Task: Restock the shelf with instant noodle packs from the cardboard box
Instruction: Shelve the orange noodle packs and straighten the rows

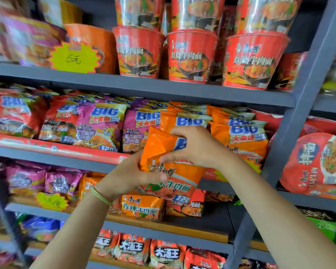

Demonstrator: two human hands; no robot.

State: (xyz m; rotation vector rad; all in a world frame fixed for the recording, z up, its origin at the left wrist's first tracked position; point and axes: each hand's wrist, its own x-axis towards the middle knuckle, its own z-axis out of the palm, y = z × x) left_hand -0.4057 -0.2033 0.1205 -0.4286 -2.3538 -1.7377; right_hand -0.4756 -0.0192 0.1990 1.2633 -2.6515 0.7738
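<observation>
Both hands are gripping one orange noodle pack (171,162): right hand (196,146) curling over its upper edge, left hand (132,175) pinching the lower left side. The pack is sitting tilted, in front of the orange row (239,133) on the middle shelf (144,90). Advice: be levelling it, then sliding it in without crushing neighbours.

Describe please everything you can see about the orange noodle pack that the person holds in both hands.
The orange plastic instant noodle pack is a crinkled, glossy pouch with blue "BIG" lettering near its top, dark characters across the middle and a noodle picture low down. It is upright, leaning slightly, in front of the row of matching orange packs on the grey metal shelf. The left hand grips its lower left edge; the right hand curls over its upper right part. Its right side is hidden.
</observation>
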